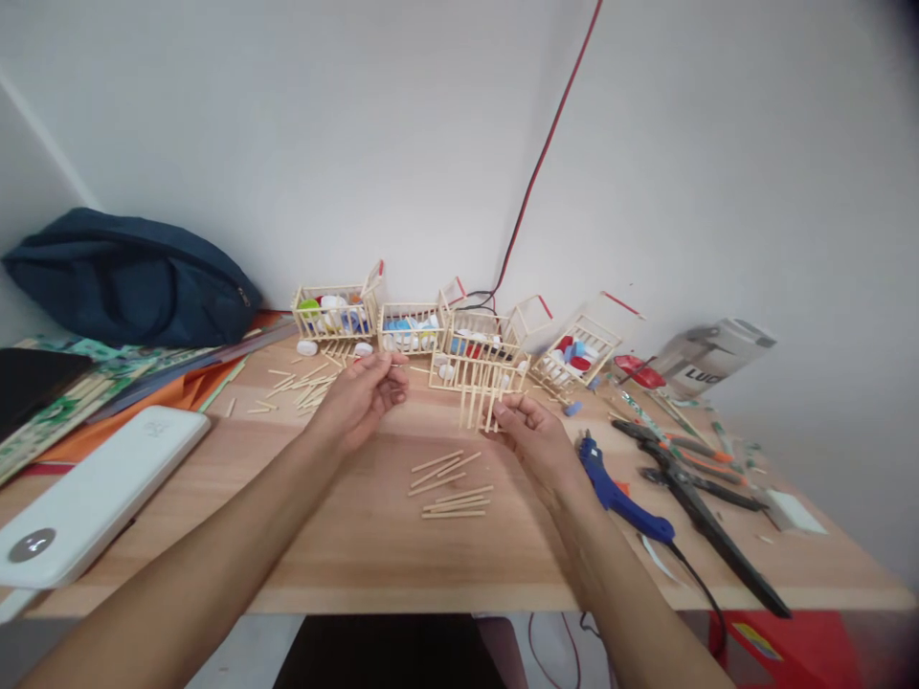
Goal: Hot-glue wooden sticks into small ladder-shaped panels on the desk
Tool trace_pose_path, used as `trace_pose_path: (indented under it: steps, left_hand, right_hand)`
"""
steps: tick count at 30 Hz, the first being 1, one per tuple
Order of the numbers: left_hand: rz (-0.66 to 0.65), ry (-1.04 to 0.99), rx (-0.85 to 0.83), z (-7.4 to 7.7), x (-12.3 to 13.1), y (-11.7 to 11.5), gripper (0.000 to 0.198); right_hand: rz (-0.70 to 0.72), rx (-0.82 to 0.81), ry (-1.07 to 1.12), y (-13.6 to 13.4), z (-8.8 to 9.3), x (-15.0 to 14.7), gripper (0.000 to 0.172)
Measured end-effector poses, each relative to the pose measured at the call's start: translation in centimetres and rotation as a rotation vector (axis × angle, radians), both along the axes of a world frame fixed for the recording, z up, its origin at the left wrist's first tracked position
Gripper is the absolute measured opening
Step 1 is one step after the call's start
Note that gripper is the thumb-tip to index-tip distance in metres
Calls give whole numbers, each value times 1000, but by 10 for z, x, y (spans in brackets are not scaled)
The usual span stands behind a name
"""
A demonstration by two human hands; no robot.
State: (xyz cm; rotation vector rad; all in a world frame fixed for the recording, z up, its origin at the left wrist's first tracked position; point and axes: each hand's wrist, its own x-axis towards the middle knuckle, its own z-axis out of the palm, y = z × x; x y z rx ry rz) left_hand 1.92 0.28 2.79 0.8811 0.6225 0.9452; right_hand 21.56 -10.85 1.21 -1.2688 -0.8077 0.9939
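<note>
Holding a stick panel [482, 400] by its lower right edge, the right hand [535, 440] sits just right of the middle of the frame. Its fingers [514, 411] are curled narrow and pinch the panel, which stands upright just above the bench [359, 536], with its thin wooden bars running up and down. The panel is right in front of the row of stick carts [474, 349].

The left hand [359, 397] is just left of centre, level with the right hand and a little apart from the panel. Its fingers are bent close together with the tips near the thumb. Whether they hold a stick I cannot tell.

Below the two hands, in the lower middle of the frame, a few loose sticks [451, 486] lie flat on the bench. A second scatter of sticks [302, 388] lies left of the left hand.

The carts stand along the wall in the centre of the frame and are filled with coloured bottle caps [337, 311].

To the right of the right hand lie a blue glue gun [623, 496] and a pair of dark pliers [693, 483]. At lower left lies a white power bank [93, 493], and a dark blue bag [122, 277] sits at the left. A red cable [546, 144] runs up the wall.
</note>
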Motion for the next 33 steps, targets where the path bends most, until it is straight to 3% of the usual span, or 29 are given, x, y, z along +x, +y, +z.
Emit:
trace_pose_path:
  steps: [2,4,7,14,26,33]
  left_hand:
    - [-42,92,73,-2,5,-6,30]
    - [-194,212,141,-3,12,-15,39]
    - [-284,347,253,-5,20,-28,36]
    - [-206,442,338,-2,17,-29,19]
    - [-123,463,428,-1,13,-28,19]
    - [-144,464,406,-1,14,-28,19]
  right_hand:
    - [-11,17,25,1,-1,-1,37]
    - [-10,30,40,2,-1,-4,37]
    - [4,33,40,4,-1,-10,36]
    - [8,13,-8,7,0,-19,33]
    - [66,-42,-51,7,3,-20,35]
    - [43,-52,-105,7,1,-20,35]
